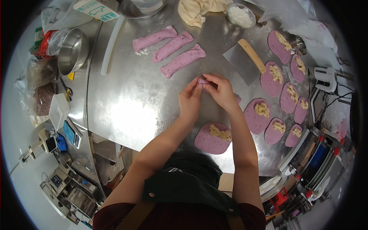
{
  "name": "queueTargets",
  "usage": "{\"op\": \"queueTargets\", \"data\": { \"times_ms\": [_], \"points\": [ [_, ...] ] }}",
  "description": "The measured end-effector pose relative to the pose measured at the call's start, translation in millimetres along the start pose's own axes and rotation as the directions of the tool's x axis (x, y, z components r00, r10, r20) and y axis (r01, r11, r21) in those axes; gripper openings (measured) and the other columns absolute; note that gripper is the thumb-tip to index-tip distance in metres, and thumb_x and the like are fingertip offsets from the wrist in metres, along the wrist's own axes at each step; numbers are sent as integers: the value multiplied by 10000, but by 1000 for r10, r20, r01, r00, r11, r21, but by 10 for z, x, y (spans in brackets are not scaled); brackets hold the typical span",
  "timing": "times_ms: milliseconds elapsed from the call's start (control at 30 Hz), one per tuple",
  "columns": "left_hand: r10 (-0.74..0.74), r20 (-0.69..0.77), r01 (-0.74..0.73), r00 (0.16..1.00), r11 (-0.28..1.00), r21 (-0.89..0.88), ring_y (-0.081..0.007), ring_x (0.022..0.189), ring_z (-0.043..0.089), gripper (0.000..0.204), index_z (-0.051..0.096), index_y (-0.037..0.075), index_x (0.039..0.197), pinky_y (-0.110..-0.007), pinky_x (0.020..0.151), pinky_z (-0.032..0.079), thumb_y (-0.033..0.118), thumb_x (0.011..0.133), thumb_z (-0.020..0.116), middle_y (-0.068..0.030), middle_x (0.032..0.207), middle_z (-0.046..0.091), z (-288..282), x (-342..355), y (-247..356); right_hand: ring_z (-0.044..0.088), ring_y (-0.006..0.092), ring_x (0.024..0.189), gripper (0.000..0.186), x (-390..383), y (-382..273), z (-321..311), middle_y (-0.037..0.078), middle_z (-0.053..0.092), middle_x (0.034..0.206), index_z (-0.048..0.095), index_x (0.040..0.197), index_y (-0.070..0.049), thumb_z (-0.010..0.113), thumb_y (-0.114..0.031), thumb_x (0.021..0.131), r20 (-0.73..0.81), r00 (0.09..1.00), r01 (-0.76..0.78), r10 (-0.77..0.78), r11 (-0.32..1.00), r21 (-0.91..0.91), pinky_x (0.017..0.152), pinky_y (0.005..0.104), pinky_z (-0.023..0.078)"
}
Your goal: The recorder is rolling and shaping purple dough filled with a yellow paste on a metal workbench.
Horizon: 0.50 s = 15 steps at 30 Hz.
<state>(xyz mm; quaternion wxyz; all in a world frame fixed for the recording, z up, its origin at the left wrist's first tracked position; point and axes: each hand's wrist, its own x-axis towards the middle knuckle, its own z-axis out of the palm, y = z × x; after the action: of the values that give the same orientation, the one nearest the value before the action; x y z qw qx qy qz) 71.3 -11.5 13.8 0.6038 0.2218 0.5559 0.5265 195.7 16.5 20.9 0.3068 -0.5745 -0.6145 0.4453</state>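
Observation:
Over the middle of the steel table, my left hand (190,99) and my right hand (223,91) pinch the end of a piece of pink dough (201,82). Most of that piece is hidden behind my fingers and right wrist. Beyond my hands lie three rolled pink dough logs (183,60), side by side. Nearest my forearms is a flat pink dough oval (209,143) with a pale, lumpy filling (220,133) on it. Several more flat ovals (251,119), each topped with the same filling, spread to the right of my right arm.
A wood-handled dough scraper (242,65) lies right of the logs. At the far edge are a pale dough mass (193,13), a bowl of white powder (240,16) and a white rolling pin (112,46). A steel bowl (73,51), scissors (66,91) and a scale (72,133) stand left.

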Motion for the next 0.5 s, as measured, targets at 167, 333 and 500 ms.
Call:
{"op": "queueTargets", "data": {
  "times_ms": [167,333,500],
  "points": [
    [57,-25,-52,998,989,141,-90,819,582,181,663,-21,1034,-216,749,468,43,882,588,-57,899,667,-46,112,-97,615,189,842,364,-39,15,1,97,607,909,600,1121,-1,674,-15,765,3,1000,2,-2,994,106,735,275,482],
    [95,-91,-72,991,972,225,-76,760,565,159,684,3,1003,-209,701,460,54,880,596,-46,814,660,-60,101,-153,616,251,840,336,-77,-71,-24,115,606,917,616,1049,-10,704,-37,727,-36,994,91,-99,979,-180,723,317,491],
    [47,-112,-47,993,999,0,-167,960,608,203,621,-37,1082,-283,845,506,28,917,521,-135,1061,638,34,26,-24,612,263,805,313,-90,-88,-35,114,606,897,626,1021,-19,703,-37,718,-66,991,97,-113,973,-210,696,329,488]
  ]
}}
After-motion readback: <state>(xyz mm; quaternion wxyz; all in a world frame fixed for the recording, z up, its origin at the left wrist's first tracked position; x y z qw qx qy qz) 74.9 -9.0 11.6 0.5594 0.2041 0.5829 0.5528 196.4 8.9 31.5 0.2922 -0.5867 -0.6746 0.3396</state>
